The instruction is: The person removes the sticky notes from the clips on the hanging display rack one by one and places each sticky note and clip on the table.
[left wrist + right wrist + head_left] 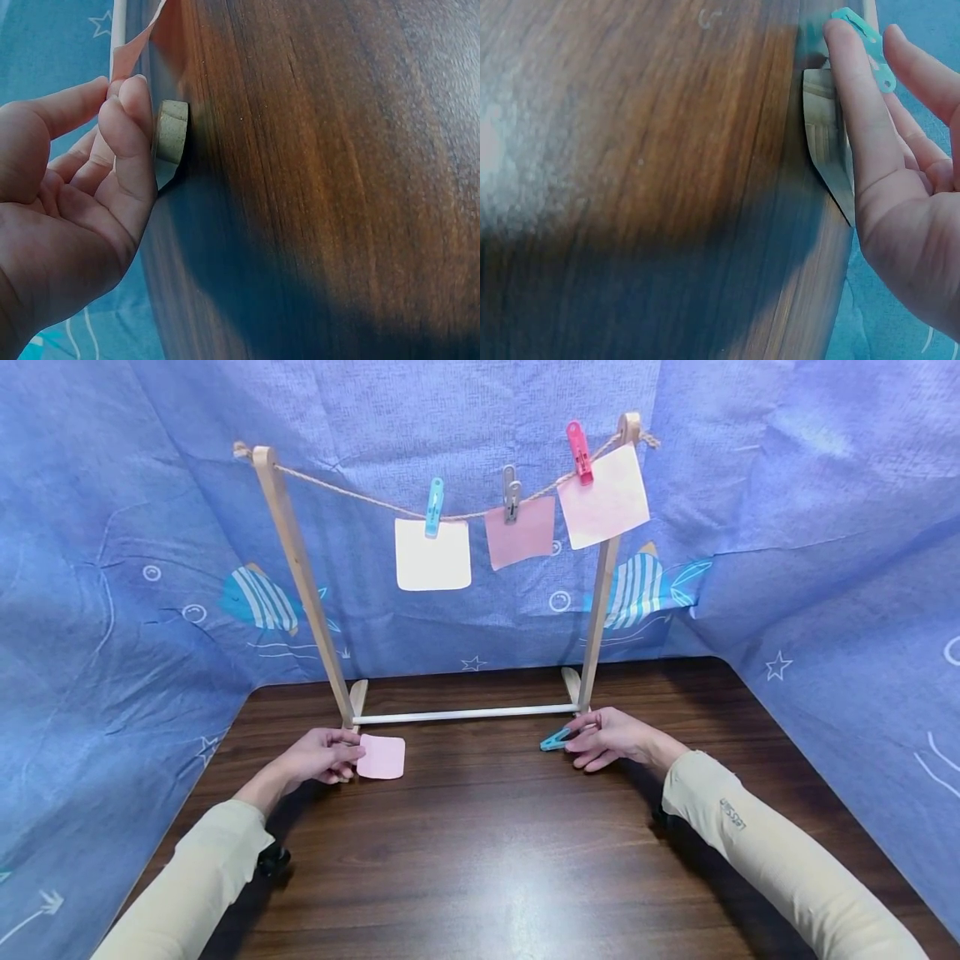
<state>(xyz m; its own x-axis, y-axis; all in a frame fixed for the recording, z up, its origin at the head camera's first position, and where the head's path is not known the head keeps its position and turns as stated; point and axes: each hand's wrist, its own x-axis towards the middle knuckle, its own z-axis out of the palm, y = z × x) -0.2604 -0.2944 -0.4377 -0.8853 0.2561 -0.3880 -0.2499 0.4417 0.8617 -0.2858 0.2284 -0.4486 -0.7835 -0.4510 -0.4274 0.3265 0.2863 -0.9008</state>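
Pale sleeves (780, 852) cross the worktop (450, 843). The left hand (322, 756) pinches the pink paper square (384, 757) by one edge, which risks bending it; the right hand (611, 739) pinches a teal clothespin (553, 739), which loose fingertips could drop.

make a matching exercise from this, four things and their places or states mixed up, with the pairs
1. red clothespin
2. left hand
3. grey clothespin
4. right hand

A. holding the small pink paper
B. clipped to the middle hanging sheet
C. holding a blue clothespin
D. on the line, nearest the right post

Pairs: 1-D, 2-A, 3-B, 4-C
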